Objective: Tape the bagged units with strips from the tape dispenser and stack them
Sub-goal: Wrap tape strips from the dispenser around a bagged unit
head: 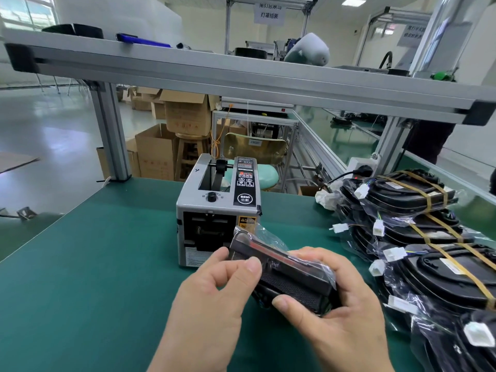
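A black unit in a clear plastic bag (287,275) is held above the green table mat (94,277), just in front of the grey tape dispenser (217,210). My left hand (212,299) pinches its left end between thumb and fingers. My right hand (341,312) grips its right end, thumb on the near side and fingers curled round the back. A stack of bagged black units bound with yellowish tape strips (418,226) lies at the right. I cannot see a tape strip at the dispenser's mouth.
An aluminium frame shelf (241,76) spans overhead on posts at the table's far corners. A white power strip (359,167) and cable sit behind the stack. Cardboard boxes, a stool and a chair stand beyond the table's far edge.
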The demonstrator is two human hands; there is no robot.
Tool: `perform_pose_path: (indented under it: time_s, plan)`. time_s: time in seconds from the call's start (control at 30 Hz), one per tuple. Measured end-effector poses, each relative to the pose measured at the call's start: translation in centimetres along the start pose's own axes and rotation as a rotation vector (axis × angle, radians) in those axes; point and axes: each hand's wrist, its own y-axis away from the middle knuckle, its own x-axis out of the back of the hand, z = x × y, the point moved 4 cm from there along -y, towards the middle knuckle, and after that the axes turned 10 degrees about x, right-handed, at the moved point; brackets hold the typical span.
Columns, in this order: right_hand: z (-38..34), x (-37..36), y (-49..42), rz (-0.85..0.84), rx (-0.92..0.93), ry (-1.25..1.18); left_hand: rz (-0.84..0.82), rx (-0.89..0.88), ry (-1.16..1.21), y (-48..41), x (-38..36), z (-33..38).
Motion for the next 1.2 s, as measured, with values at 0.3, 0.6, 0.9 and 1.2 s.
perform_pose_path:
  time_s: [0.3,0.6,0.9,1.2]
  plan:
    - [0.1,-0.3,0.1,-0.010,-0.027,-0.039,-0.074,-0.008,0.071,-0.2,-0.6,0.2]
    - [0.2,-0.2,0.1,-0.016,-0.039,-0.040,-0.080,-0.008,0.035,-0.2,-1.0,0.3]
    - [0.1,-0.2,0.2,-0.014,-0.045,-0.080,-0.052,-0.015,0.048,-0.2,-1.3,0.2]
    - [0.1,-0.3,0.1,-0.009,-0.043,-0.090,0.022,-0.034,0.025,-0.2,-1.5,0.2]
